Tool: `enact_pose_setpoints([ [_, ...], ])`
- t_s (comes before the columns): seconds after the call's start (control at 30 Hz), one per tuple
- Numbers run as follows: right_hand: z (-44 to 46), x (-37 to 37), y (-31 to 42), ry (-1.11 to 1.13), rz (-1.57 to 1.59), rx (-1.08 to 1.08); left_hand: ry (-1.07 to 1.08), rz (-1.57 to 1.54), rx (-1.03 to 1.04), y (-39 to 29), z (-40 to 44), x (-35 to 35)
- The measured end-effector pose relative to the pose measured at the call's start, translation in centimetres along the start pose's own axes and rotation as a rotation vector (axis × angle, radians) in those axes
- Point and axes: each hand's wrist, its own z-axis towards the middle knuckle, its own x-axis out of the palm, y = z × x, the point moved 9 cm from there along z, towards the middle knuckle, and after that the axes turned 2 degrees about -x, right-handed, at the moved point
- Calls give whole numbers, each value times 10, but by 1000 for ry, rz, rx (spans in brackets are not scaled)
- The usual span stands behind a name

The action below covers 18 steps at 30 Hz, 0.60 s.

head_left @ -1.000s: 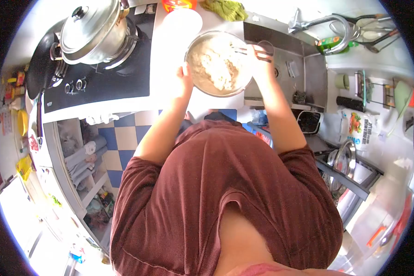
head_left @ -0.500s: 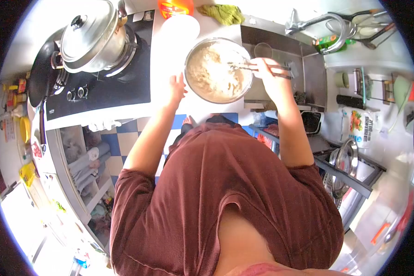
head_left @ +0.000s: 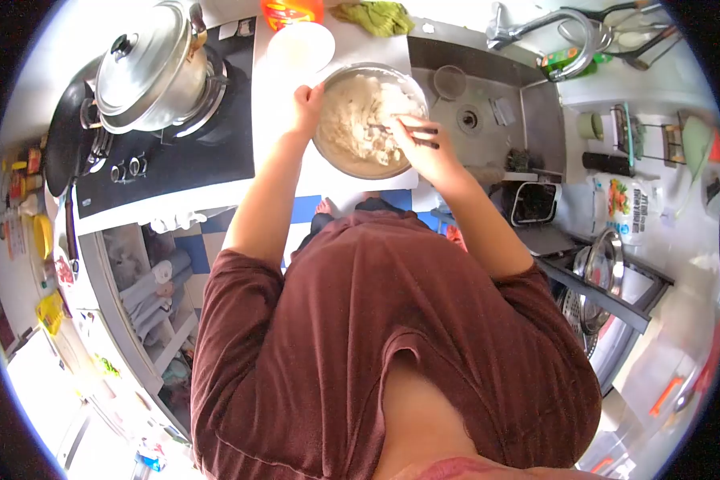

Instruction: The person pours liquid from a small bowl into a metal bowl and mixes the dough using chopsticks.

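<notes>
Head: probably white counter point(head_left: 376, 50) bears bowl point(head_left: 365, 173) beside sink point(head_left: 488, 141).

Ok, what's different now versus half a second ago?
Left hand, off the bowl then, has moved forward to its far-left edge; whether it grips is unclear. Right hand shifted left and nearer the body, from beside the bowl to over it. Unchanged: right hand holds the chopsticks; lidded pot on stove.

here we are, chopsticks point(head_left: 424, 130) in our right hand point(head_left: 435, 157), tips down in the pale mix point(head_left: 362, 120) in the bowl point(head_left: 341, 166); our left hand point(head_left: 305, 109) sits at the bowl's left edge, a white dish point(head_left: 302, 48) just beyond, lidded pot point(head_left: 148, 68) on the stove point(head_left: 208, 152) at left, sink point(head_left: 542, 120) at right!
</notes>
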Motion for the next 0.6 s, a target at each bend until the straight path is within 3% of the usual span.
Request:
enact_pose_setpoints([
  [0.07,-9,-14,18,56,145,107,-20,-32,-2,8,-13,-5],
  [0.1,-12,-35,41,20,-19,65,-55,-73,43,2,-23,-9],
  [0.13,-10,-43,29,-33,111,77,-74,-61,25,6,-29,-11],
  [0.23,0,-72,4,-147,101,139,-147,-47,6,11,-45,-17],
  [0.33,12,-50,-25,-193,49,303,-194,-122,23,20,-46,-18],
  [0.47,33,-6,-54,-118,137,168,-248,-164,26,24,-47,-19],
  [0.57,18,8,-30,-20,-232,-55,-283,-146,14,34,-45,-15],
  [0.6,10,11,-22,-10,-129,-65,-292,-126,31,36,-44,-16],
])
